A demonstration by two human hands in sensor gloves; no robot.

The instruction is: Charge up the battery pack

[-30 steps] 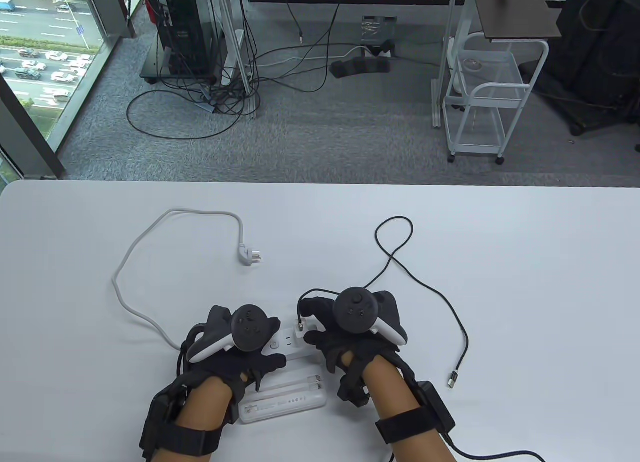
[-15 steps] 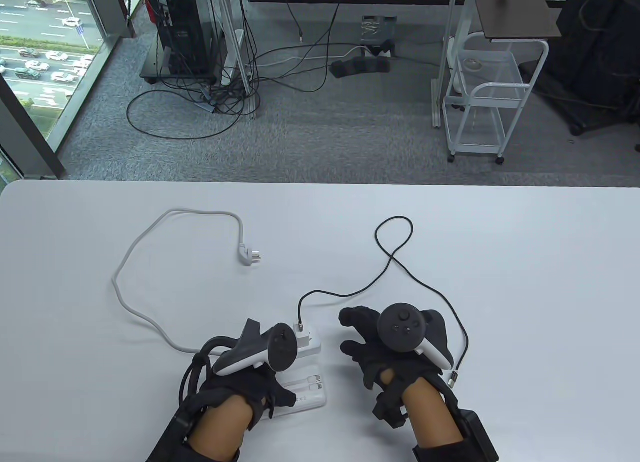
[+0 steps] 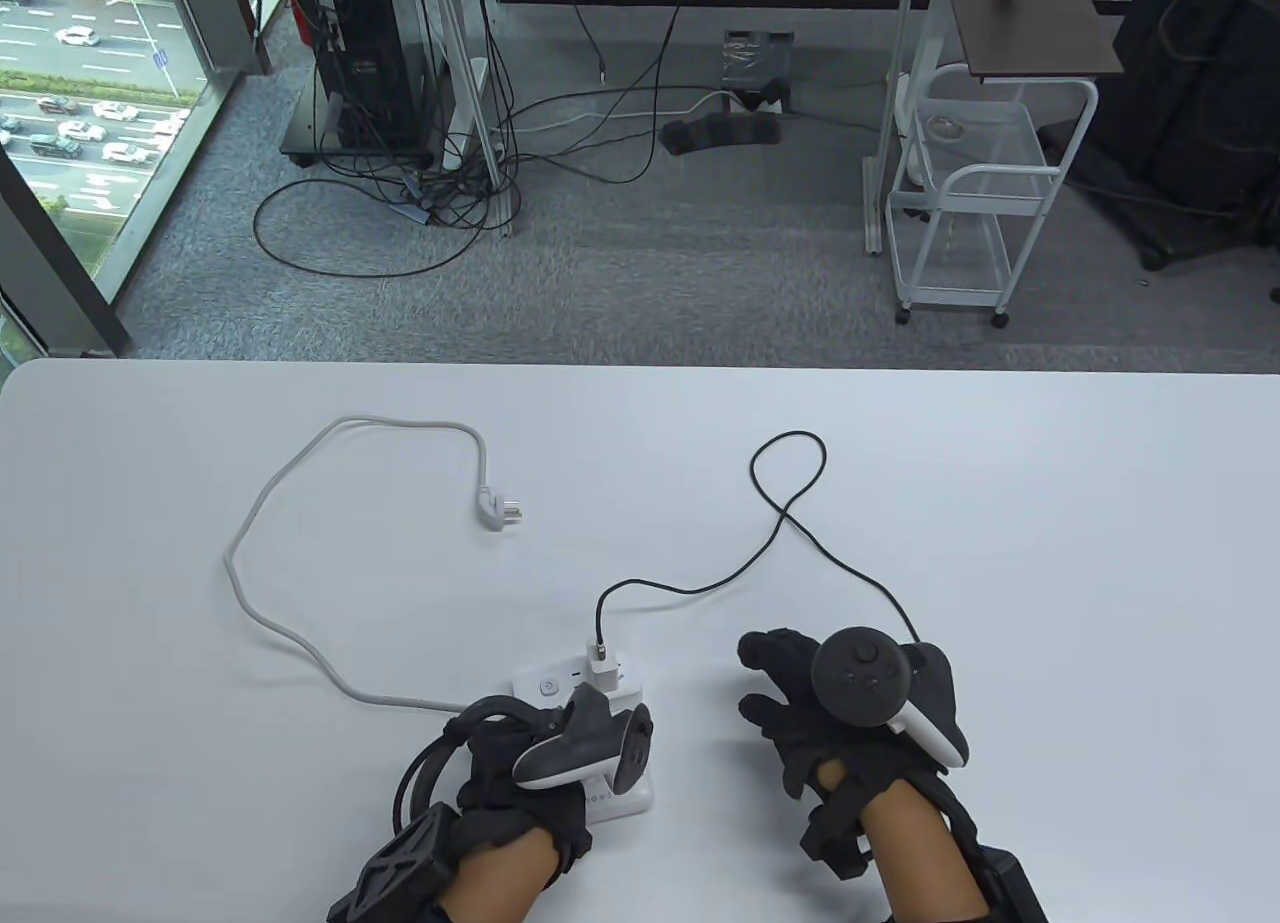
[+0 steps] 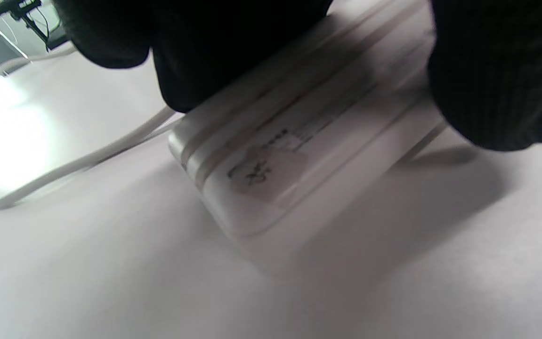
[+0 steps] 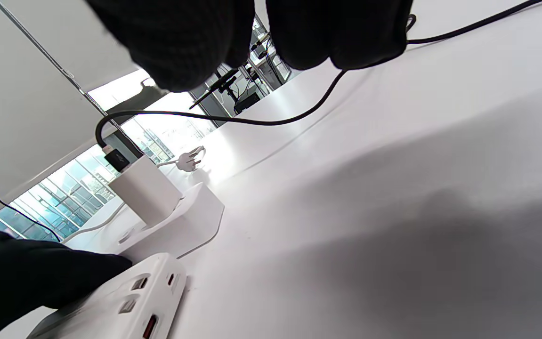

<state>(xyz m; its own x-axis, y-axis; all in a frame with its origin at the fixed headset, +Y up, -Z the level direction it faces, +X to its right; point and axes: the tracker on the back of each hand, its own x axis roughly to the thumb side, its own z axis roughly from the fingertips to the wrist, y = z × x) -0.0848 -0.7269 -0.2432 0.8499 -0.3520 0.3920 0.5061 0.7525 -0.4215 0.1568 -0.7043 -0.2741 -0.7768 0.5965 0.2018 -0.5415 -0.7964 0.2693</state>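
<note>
**Gripping the pack while the cable's free end waits**

Left hand (image 3: 530,773) sits on the battery pack (image 3: 630,798) near the table's (image 3: 1000,483) front edge. In the left wrist view gloved fingers (image 4: 497,75) straddle the white pack's body (image 4: 299,141), touching it on both sides; looks like a steadying hold so the ports stay put for plugging. Port end faces right, toward the other hand: four ports (image 5: 148,325) show in the right wrist view, all vacant.

Right hand (image 3: 840,713) hovers just right of the pack, fingers spread and loosely curled, holding nothing. Black USB cable (image 3: 800,523) runs beneath it; its free end is hidden under the hand in the table view, so I cannot tell exactly where it lies. Hand is likely positioned to pick that end up.

Cable's other end is already seated in the white charger brick (image 3: 603,671), which stands upright in the power strip (image 3: 560,685), directly behind the pack. Strip's own mains plug (image 3: 497,511) lies loose on the table, well apart, not in any outlet. So no power yet, by my read.

Count: one pack, one brick, one strip, one black cable, one white strip cord (image 3: 300,643), two hands.
</note>
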